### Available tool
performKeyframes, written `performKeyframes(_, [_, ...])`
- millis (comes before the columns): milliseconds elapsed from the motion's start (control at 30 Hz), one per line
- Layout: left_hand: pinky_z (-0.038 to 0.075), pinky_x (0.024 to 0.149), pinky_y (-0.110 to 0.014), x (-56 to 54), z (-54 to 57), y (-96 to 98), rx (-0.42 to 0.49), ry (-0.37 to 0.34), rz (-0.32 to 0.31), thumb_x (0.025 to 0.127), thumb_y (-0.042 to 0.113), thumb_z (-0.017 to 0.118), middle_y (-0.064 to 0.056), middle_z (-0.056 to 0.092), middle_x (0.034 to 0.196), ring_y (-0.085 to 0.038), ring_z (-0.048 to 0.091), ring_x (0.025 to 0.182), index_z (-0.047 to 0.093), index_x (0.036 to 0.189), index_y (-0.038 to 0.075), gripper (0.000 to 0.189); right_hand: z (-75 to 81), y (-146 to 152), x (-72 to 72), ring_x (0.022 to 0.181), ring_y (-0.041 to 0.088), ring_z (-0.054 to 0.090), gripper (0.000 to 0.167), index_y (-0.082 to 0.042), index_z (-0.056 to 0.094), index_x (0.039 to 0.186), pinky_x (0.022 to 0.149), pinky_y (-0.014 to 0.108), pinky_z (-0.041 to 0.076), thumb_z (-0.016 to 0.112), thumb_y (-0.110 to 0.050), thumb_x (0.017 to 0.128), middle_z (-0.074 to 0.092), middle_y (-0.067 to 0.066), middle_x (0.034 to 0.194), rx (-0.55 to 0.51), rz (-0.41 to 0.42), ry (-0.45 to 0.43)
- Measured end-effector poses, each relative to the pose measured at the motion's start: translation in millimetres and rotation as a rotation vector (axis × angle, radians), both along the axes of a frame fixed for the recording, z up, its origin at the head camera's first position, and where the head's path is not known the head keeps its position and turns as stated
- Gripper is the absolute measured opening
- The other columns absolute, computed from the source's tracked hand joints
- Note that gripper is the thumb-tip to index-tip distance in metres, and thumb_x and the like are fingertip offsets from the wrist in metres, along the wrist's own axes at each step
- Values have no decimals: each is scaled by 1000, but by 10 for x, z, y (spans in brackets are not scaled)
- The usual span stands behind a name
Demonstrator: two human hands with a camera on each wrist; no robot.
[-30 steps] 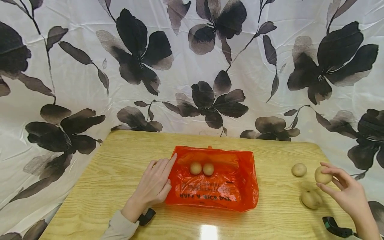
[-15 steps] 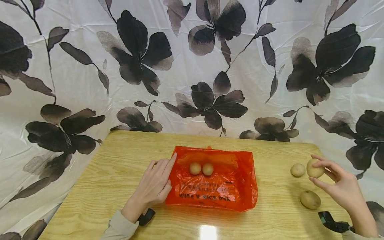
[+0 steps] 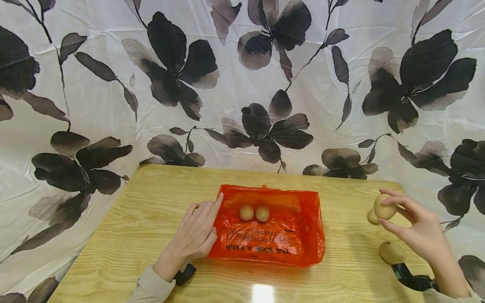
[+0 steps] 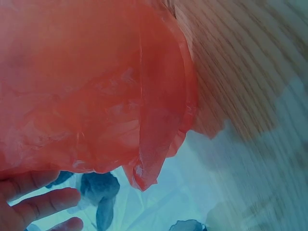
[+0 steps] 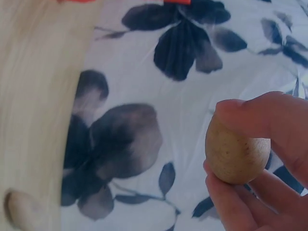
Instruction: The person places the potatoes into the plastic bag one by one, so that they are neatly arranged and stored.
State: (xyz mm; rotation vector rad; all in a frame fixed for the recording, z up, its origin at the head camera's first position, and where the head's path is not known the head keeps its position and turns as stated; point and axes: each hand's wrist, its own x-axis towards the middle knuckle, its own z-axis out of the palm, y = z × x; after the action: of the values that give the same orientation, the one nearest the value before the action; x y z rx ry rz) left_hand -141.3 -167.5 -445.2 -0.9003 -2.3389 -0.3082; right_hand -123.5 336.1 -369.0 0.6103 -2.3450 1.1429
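A potato (image 3: 384, 206) is pinched between the thumb and fingers of my right hand (image 3: 420, 227), raised over the table's right side; the right wrist view shows this grip close up. Partly hidden behind it is a second potato (image 3: 372, 216), and nearer to me lies a third potato (image 3: 392, 253). A red plastic bag (image 3: 265, 237) is spread in the middle, with two round potatoes (image 3: 254, 213) side by side on it. My left hand (image 3: 195, 231) rests along the bag's left edge, index finger straight; in the left wrist view other fingers (image 4: 50, 202) extend near the bag's edge.
The wooden table (image 3: 144, 210) runs back to a floral cloth (image 3: 227, 84) hanging behind it. Black wrist devices (image 3: 185, 274) show at both wrists; the right one overlaps the nearest potato in the head view.
My right hand has moved left with its potato, which now covers part of the potato behind it. My left hand and the bag have stayed put.
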Motion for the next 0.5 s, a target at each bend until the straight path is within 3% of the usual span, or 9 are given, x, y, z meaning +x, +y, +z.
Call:
performKeyframes(267, [38,83,-43,22,4,5,-29,-56,21,81,24,39,-15,55,120,-30,51,101,32,151,-5,76,52,-206,-35,123,6,56,60,7,63,105,95,15,44,72,35,53,60,17,131,22,97,43])
performKeyframes(500, [38,85,-44,15,1,11,-48,-87,21,81,24,45,-16,52,125,-29,50,104,27,154,-4,79,106,-369,-82,121,9,57,57,3,63,104,95,18,46,75,32,55,61,18,129,13,153,0])
